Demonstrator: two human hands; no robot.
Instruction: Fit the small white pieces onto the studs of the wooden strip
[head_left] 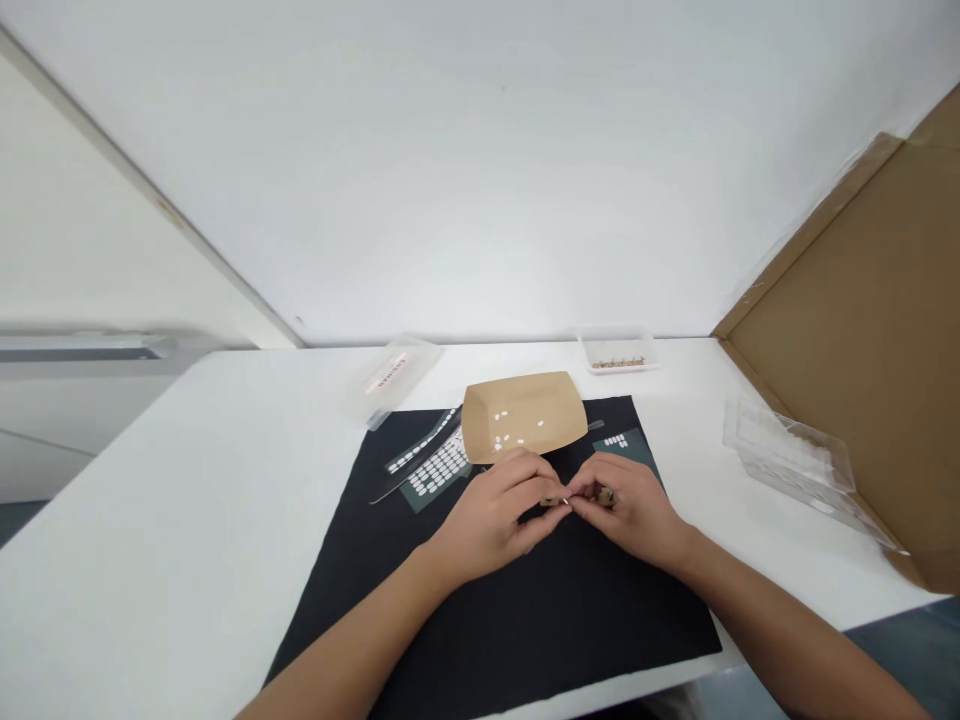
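Observation:
My left hand [499, 515] and my right hand [634, 505] meet over the black mat [540, 630], fingertips almost touching. Both pinch a small brown piece [604, 496], mostly covered by the fingers; whether it is one piece or two I cannot tell. A tiny pale spot shows between the fingertips. Just beyond the hands stands a brown paper tray [551, 395] with several small white ovals in it. Left of it lie a dark green sheet of white oval stickers [435, 470] and a thin dark tool [397, 488]. Another green sheet [637, 450] is partly behind my right hand.
A clear container [619, 365] with small brown pieces stands at the back of the white table [180, 520]. Back left lies a translucent lid-like piece with red lettering [391, 372]. Clear plastic boxes [795, 460] stand at right, beside a cardboard panel [862, 320].

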